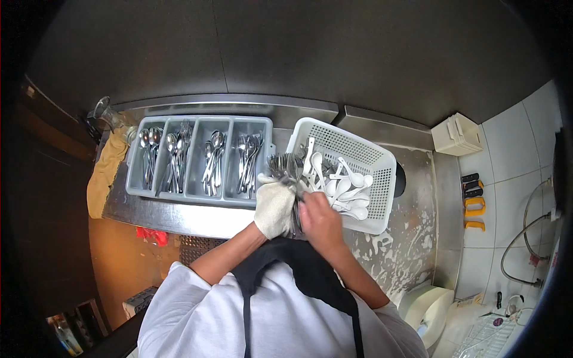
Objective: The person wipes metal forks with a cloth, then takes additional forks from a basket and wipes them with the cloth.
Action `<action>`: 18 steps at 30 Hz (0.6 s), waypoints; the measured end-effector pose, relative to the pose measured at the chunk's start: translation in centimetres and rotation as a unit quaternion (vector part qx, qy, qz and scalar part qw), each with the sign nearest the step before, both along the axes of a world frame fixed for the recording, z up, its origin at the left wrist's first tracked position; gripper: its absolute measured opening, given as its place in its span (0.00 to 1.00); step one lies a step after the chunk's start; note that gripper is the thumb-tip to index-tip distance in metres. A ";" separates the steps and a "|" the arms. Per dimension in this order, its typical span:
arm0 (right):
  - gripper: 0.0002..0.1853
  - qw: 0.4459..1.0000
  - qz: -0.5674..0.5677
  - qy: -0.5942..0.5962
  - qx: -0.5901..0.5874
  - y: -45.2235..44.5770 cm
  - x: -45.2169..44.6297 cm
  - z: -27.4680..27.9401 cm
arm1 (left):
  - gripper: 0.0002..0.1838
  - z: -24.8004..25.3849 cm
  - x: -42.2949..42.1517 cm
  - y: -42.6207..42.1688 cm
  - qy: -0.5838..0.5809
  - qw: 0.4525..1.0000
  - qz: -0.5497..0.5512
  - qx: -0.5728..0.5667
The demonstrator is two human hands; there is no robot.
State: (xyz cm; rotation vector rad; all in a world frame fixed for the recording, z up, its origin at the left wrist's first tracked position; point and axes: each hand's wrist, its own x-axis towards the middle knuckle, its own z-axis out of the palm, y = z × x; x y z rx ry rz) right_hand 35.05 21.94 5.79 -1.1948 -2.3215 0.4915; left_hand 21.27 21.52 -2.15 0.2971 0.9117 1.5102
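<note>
A bundle of metal forks (283, 163) is gripped in my left hand (274, 210), which wears a white cloth glove. The tines point away from me and the handles hang down between my hands. My bare right hand (321, 219) is closed beside the handles, its fingertips against the bundle; what they pinch is hidden. Just beyond my right hand, a white perforated basket (387, 179) holds several white soup spoons (342, 190) and some metal cutlery. To the left lies a grey cutlery tray (194, 198) with metal spoons (216, 143) and forks (250, 143) sorted in its compartments.
A tan cloth (106, 173) and a clear glass vessel (106, 110) are left of the tray. Suds cover the wet steel surface (412, 221) on the right. A cream container (456, 134) stands in the right corner, near yellow- and black-handled tools (474, 206) on the tiled wall.
</note>
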 end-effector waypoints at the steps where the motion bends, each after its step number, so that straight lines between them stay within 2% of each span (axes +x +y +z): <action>1: 0.11 1.000 0.007 0.010 -0.015 -0.7 -0.5 -0.1 | 0.05 0.9 -0.3 -0.2 0.019 1.000 -0.006 -0.021; 2: 0.11 0.999 0.014 0.019 -0.030 -1.4 -0.8 -0.2 | 0.05 1.8 -0.7 -0.4 0.037 0.998 -0.012 -0.042; 4: 0.11 0.998 0.020 0.037 -0.043 -1.9 -1.1 -0.1 | 0.04 1.5 -1.0 -0.9 -0.054 0.998 0.006 -0.033; 8: 0.09 0.997 -0.005 0.068 -0.048 -2.7 -1.2 1.4 | 0.05 2.3 -2.2 -0.5 -0.089 0.994 0.024 -0.053; 9: 0.08 0.996 -0.015 0.072 -0.051 -2.8 -1.3 1.7 | 0.06 2.3 -2.9 -0.5 -0.071 0.995 -0.018 -0.064; 10: 0.07 0.995 -0.020 0.086 -0.056 -2.8 -1.8 2.1 | 0.05 0.4 -4.1 -1.1 0.232 0.968 -0.092 0.017; 11: 0.07 0.993 -0.028 0.100 -0.059 -2.5 -2.4 2.5 | 0.05 -0.1 -5.3 -1.5 0.520 0.847 -0.086 0.070; 13: 0.09 0.991 -0.024 0.115 -0.065 -1.8 -3.8 3.2 | 0.05 0.8 -6.0 -2.9 0.341 0.932 -0.078 0.093; 14: 0.09 0.983 -0.027 0.130 -0.127 -1.7 -4.8 3.0 | 0.05 2.3 -6.0 -3.5 0.111 0.989 -0.085 0.056; 15: 0.10 0.971 -0.028 0.146 -0.189 -1.7 -5.8 2.5 | 0.06 3.0 -6.0 -4.0 -0.125 0.988 -0.087 0.014; 16: 0.10 0.954 -0.030 0.160 -0.251 -1.6 -6.6 1.6 | 0.06 2.5 -5.6 -4.2 -0.107 0.992 -0.062 0.013; 17: 0.12 0.992 0.002 0.082 -0.095 -1.1 -7.3 0.5 | 0.07 1.1 -5.1 -4.2 -0.089 0.995 -0.035 0.011; 18: 0.12 0.996 -0.005 0.054 -0.066 -1.3 -7.3 0.1 | 0.08 -0.2 -4.9 -4.2 -0.071 0.997 -0.007 0.010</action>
